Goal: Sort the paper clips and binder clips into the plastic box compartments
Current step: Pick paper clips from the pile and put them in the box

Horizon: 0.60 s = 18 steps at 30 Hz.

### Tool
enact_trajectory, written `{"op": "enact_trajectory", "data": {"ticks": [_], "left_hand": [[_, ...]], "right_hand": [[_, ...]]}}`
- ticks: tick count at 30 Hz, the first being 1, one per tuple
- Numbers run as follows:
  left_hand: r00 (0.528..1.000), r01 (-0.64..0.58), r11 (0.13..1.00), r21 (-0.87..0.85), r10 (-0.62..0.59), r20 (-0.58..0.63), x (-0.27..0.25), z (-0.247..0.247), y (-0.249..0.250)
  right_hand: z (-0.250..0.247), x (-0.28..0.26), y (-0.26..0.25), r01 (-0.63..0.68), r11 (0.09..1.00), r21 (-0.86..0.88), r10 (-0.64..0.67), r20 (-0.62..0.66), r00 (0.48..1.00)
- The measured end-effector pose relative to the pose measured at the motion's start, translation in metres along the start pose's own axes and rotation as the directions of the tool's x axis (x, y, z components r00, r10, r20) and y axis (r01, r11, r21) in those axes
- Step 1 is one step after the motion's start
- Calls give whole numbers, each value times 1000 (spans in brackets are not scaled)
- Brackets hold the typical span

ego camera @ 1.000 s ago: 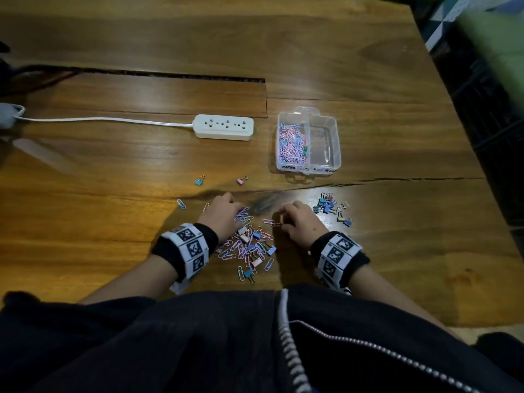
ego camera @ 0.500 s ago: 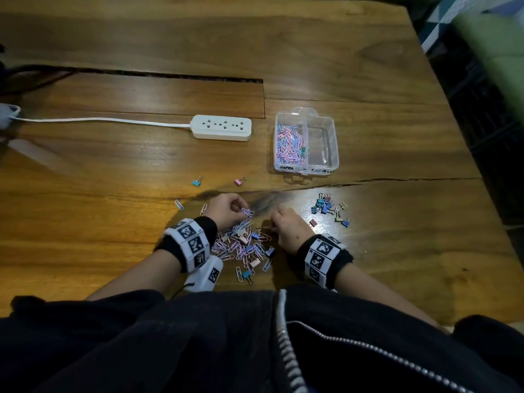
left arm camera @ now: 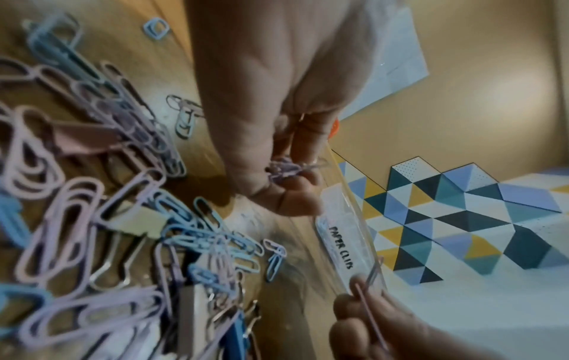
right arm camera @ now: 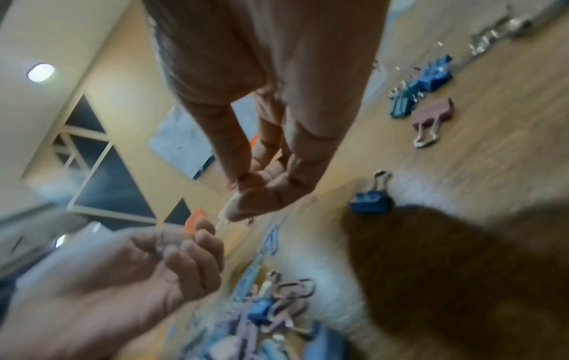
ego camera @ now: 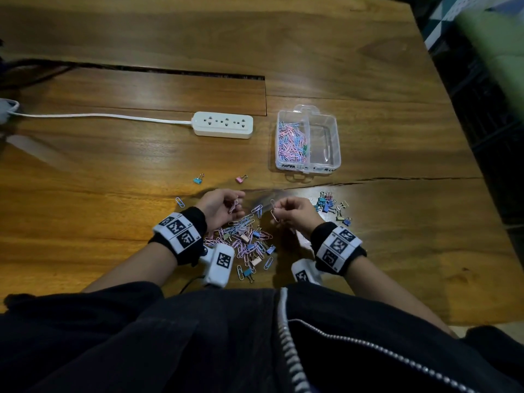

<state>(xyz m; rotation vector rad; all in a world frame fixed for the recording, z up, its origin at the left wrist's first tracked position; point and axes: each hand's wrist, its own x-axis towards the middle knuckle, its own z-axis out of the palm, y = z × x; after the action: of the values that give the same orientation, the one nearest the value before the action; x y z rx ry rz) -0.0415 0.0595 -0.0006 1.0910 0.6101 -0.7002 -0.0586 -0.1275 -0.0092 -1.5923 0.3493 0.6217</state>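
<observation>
A mixed pile of pink and blue paper clips and small binder clips (ego camera: 243,242) lies on the wooden table between my wrists. My left hand (ego camera: 224,207) is raised above the pile, palm turned up, and pinches a few pink paper clips (left arm camera: 284,170). My right hand (ego camera: 292,212) is also lifted and pinches pink paper clips (ego camera: 273,212) by its fingertips. The clear plastic box (ego camera: 336,143) stands beyond the hands; its left compartment holds many paper clips (ego camera: 292,143), its right one looks empty. A separate heap of binder clips (ego camera: 329,205) lies right of my right hand.
A white power strip (ego camera: 223,124) with its cable lies left of the box. Two stray binder clips, blue (ego camera: 198,180) and pink (ego camera: 241,178), and one loose paper clip (ego camera: 179,202) lie left of the hands. The table's right edge (ego camera: 453,114) drops to a dark floor.
Both hands have risen from the pile, each now holding paper clips. The left hand has turned palm up. The head view has shifted slightly.
</observation>
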Motion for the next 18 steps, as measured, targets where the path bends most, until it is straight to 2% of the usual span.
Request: {"op": "enact_trajectory", "data": {"ticks": [1, 3, 4, 5, 6, 8, 9, 10, 11, 12, 14, 16, 18], "left_hand": [[1000, -10, 1000, -12, 10, -14, 1, 0, -1], [999, -40, 998, 57, 41, -22, 2, 3, -1], [997, -62, 983, 172, 68, -27, 3, 5, -2], [994, -87, 930, 358, 106, -35, 4, 7, -3], [986, -108, 808, 579, 161, -41, 6, 8, -5], [958, -113, 410, 905, 287, -10, 11, 8, -11], [951, -83, 227, 970, 310, 9, 12, 8, -13], [947, -60, 91, 994, 320, 28, 13, 7, -16], [945, -49, -7, 999, 324, 48, 14, 8, -18], [942, -47, -77, 996, 328, 70, 14, 9, -19], [939, -61, -160, 985, 326, 111, 13, 14, -20], [945, -69, -206, 976, 300, 130, 13, 17, -22], [960, -71, -219, 973, 249, 126, 14, 19, -24]], "right_hand": [[-1, -1, -2, -35, 991, 133, 31, 37, 999], [-1, -2, -7, -95, 955, 281, 66, 113, 991], [-2, -3, -7, -107, 944, 311, 65, 140, 988], [-3, -3, -7, -108, 937, 331, 57, 160, 986], [-3, -3, -7, -105, 933, 345, 48, 171, 984], [-3, -4, -5, -100, 925, 367, 35, 178, 983], [-3, -4, -4, -98, 923, 372, 32, 177, 984], [-3, -4, -3, -94, 927, 363, 33, 169, 985], [-2, -4, -3, -90, 937, 336, 39, 156, 987], [-2, -3, -2, -85, 952, 293, 47, 135, 990], [0, -2, 1, -76, 983, 165, 62, 84, 995], [4, -1, 6, -76, 996, 43, 75, 17, 997], [7, -2, 9, -81, 997, -6, 81, -12, 997]]}}
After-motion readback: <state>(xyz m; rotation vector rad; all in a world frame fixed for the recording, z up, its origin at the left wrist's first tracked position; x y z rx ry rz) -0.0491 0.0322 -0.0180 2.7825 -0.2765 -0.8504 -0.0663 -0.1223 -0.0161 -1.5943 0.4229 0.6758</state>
